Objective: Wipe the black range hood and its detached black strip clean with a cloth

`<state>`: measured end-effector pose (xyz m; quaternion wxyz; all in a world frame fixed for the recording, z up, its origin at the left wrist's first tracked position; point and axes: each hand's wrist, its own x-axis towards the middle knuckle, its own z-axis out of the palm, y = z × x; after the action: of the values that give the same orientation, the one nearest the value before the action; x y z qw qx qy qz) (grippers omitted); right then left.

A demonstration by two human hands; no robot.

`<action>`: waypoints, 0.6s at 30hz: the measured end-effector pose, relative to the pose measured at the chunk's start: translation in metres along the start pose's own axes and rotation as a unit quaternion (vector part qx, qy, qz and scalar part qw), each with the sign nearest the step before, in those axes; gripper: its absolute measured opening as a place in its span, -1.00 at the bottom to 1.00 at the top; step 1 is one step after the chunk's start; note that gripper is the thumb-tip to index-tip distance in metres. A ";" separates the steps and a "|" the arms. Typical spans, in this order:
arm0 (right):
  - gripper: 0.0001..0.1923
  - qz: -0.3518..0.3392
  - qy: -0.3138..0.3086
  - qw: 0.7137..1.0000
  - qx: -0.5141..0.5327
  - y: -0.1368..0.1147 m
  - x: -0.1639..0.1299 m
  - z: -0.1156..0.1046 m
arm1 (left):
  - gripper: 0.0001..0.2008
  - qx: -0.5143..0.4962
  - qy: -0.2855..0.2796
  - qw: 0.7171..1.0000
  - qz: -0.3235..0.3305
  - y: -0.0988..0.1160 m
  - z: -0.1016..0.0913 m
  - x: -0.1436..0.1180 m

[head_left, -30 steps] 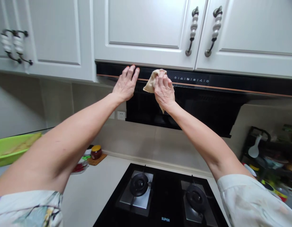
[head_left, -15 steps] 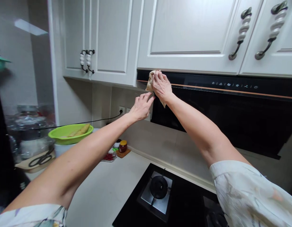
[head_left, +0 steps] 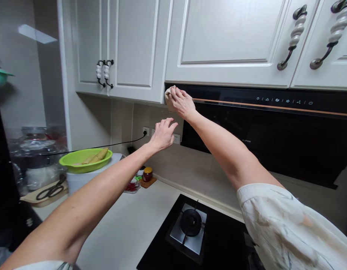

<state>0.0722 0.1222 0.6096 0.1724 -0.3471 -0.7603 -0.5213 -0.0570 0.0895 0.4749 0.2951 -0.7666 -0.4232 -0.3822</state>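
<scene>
Right hand [head_left: 181, 102], fingers clamped on a cloth [head_left: 168, 96], presses the hood's [head_left: 274, 127] left corner; left hand [head_left: 162, 134] hovers below, fingers loosely apart.

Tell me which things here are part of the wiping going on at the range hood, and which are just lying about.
In use:
right hand, pressing the cloth
cloth, at the hood's top left corner
range hood
left hand, open, holding nothing, just below the corner

Lying about:
green bowl
scissors
small jar
gas burner
wall socket with a black cord
</scene>
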 end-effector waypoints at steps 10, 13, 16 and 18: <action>-0.38 0.053 0.022 0.998 0.030 0.059 -0.146 -0.027 | -0.32 -0.063 0.091 0.993 -0.036 0.050 -0.002 0.050; -0.38 0.071 0.012 0.996 0.046 0.089 -0.189 -0.040 | -0.24 -0.077 0.115 0.990 -0.009 0.073 -0.014 0.075; -0.38 0.086 -0.020 0.995 0.043 0.125 -0.231 -0.049 | -0.21 -0.098 0.119 0.988 0.023 0.094 -0.026 0.102; -0.40 0.091 -0.039 0.995 0.018 0.151 -0.262 -0.053 | -0.20 -0.129 0.120 0.984 0.038 0.106 -0.031 0.119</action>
<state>0.3565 0.0152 0.5687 0.1958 -0.4314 -0.7410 -0.4760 0.0674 0.0666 0.5774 0.2566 -0.7625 -0.3021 -0.5113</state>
